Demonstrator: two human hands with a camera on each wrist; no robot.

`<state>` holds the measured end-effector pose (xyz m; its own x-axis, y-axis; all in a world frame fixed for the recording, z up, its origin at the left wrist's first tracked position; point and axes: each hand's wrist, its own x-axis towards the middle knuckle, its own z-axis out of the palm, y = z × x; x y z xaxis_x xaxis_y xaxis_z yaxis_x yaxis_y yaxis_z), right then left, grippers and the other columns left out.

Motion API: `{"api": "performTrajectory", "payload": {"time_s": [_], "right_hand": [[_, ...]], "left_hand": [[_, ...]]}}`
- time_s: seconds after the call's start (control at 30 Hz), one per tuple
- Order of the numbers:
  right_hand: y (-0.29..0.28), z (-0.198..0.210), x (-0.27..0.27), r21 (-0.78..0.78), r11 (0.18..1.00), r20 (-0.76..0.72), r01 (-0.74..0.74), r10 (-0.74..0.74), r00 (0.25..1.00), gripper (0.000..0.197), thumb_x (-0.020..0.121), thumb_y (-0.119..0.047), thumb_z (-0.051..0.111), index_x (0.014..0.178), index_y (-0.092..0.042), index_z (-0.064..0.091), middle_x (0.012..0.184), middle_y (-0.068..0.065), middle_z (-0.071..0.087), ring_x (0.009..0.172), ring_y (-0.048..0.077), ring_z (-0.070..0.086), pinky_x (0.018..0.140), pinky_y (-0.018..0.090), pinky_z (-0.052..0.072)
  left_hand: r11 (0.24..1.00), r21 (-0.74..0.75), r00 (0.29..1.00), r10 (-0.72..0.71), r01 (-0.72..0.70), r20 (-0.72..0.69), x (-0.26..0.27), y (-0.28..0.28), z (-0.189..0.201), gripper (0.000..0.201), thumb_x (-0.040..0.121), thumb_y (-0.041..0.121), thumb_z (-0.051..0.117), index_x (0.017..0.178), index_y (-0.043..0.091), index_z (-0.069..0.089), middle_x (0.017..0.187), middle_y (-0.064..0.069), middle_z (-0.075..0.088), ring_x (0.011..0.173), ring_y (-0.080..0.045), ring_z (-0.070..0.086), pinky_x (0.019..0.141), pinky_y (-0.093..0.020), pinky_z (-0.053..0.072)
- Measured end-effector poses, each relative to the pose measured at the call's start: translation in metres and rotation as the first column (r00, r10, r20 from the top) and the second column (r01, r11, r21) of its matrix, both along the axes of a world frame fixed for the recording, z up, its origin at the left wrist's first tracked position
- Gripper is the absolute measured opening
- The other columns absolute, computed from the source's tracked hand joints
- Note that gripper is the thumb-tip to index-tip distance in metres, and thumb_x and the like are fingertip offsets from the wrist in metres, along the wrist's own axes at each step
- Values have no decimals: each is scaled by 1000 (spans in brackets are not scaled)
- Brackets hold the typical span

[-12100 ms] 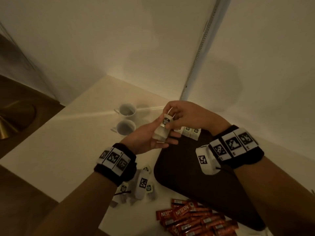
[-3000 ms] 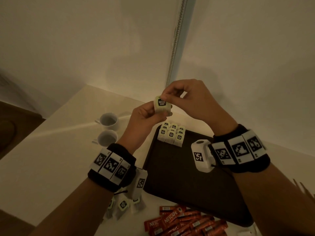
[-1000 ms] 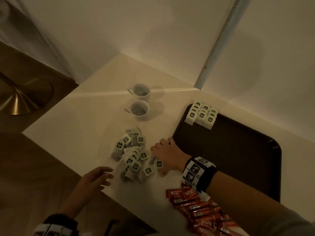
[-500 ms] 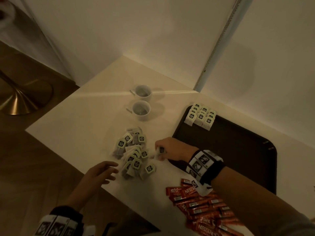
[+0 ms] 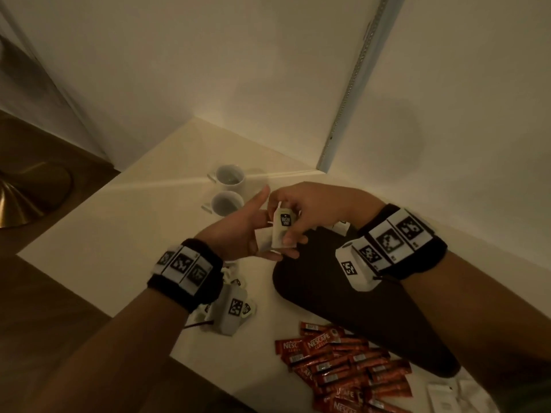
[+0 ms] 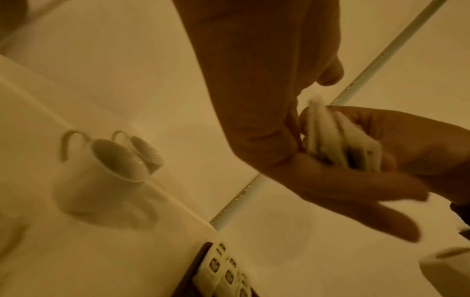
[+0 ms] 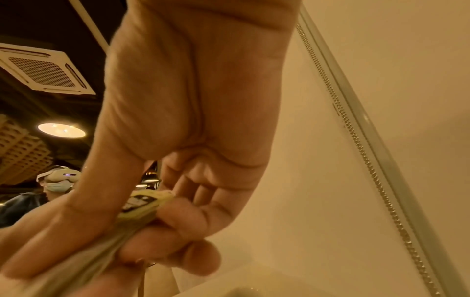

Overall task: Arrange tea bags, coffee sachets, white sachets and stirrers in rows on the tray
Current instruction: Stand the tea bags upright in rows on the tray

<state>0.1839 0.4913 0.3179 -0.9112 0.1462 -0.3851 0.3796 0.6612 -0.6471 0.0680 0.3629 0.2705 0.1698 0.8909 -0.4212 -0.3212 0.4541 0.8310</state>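
Head view — your right hand (image 5: 301,210) pinches a small stack of tea bags (image 5: 283,228) resting upright in your left hand (image 5: 238,234), fingers loosely cupped beneath — tray (image 5: 343,293) lies just below-right, nearer the right hand.

"NESCAFE" and "NESCAFE CLASSIC" in white on red coffee sachets (image 5: 343,368), heaped on worktop (image 5: 119,234) well below fingers (image 5: 287,239). Black label with pale lettering on tag of tea bag (image 5: 281,226) pinched between fingers, too blurred to read for certain. Black-and-white square code markers on wrist bands (image 5: 393,239), no legible words or numbers.
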Motion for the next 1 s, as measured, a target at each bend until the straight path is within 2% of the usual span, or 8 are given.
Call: {"api": "performTrajectory", "payload": {"time_s": [0.1, 0.2, 0.37, 0.5, 0.6, 0.73, 0.87, 1.0], "right_hand": [[12, 7, 9, 29, 993, -90, 111, -108, 990, 42, 65, -19, 84, 98, -25, 58, 88, -3, 68, 71, 2, 61, 67, 20, 49], [21, 13, 22, -29, 972, -153, 232, -234, 960, 31, 73, -16, 79, 99, -15, 62, 83, 0, 66, 64, 3, 60, 64, 22, 52], [33, 25, 37, -27, 937, -321, 348, -338, 885, 10, 85, -12, 67, 95, -15, 67, 84, 4, 67, 66, 6, 64, 61, 20, 53], [38, 41, 43, -5, 887, -485, 462, -406, 774, 12, 82, -15, 71, 92, -17, 67, 74, -1, 67, 65, 6, 61, 59, 13, 47], [40, 55, 46, 50, 840, -587, 540, -412, 696, 8, 78, -22, 74, 84, -20, 69, 70, -6, 66, 62, 2, 56, 62, 12, 43], [39, 72, 48, 92, 845, -602, 526, -373, 706, 10, 78, -25, 75, 82, -17, 70, 72, -2, 66, 63, 6, 55, 62, 13, 43], [35, 76, 45, 142, 828, -627, 542, -349, 696, 14, 80, -32, 72, 84, -19, 69, 73, -4, 65, 65, 9, 56, 63, 18, 45], [40, 75, 47, 144, 809, -606, 570, -384, 697, 26, 89, -46, 54, 101, -26, 65, 98, -5, 62, 85, 6, 56, 75, 15, 42]], "left_hand": [[993, 78, 994, -89, 94, -67, 6, 18, 7, 59, 88, 64, 29, 116, 21, 58, 101, -8, 72, 76, -19, 67, 55, -19, 48], [986, 161, 999, -35, 34, 0, 11, 29, 4, 41, 88, 50, 48, 111, 17, 59, 97, -4, 72, 71, -14, 64, 58, -18, 46], [951, 267, 986, 166, -159, -4, 23, 44, -4, 26, 82, 21, 67, 107, 17, 60, 93, 3, 69, 73, -10, 62, 62, -18, 49], [879, 339, 930, 367, -336, -28, 34, 56, -4, 14, 85, 12, 63, 96, 21, 65, 81, 9, 68, 71, -10, 59, 62, -18, 47], [823, 396, 890, 455, -407, -31, 39, 63, 3, 23, 89, 10, 60, 76, 27, 70, 79, 7, 66, 68, -9, 58, 62, -20, 45], [771, 477, 875, 484, -422, -9, 44, 73, 16, 19, 88, 9, 63, 102, 21, 65, 82, 1, 65, 66, -12, 58, 61, -21, 45], [760, 495, 879, 475, -422, 21, 45, 78, 24, 24, 90, 15, 60, 73, 28, 71, 75, 4, 67, 61, -11, 55, 59, -21, 44], [767, 473, 885, 462, -433, 62, 45, 79, 23, 14, 80, 24, 61, 89, 15, 66, 74, 4, 67, 61, -10, 56, 59, -20, 44]]}}
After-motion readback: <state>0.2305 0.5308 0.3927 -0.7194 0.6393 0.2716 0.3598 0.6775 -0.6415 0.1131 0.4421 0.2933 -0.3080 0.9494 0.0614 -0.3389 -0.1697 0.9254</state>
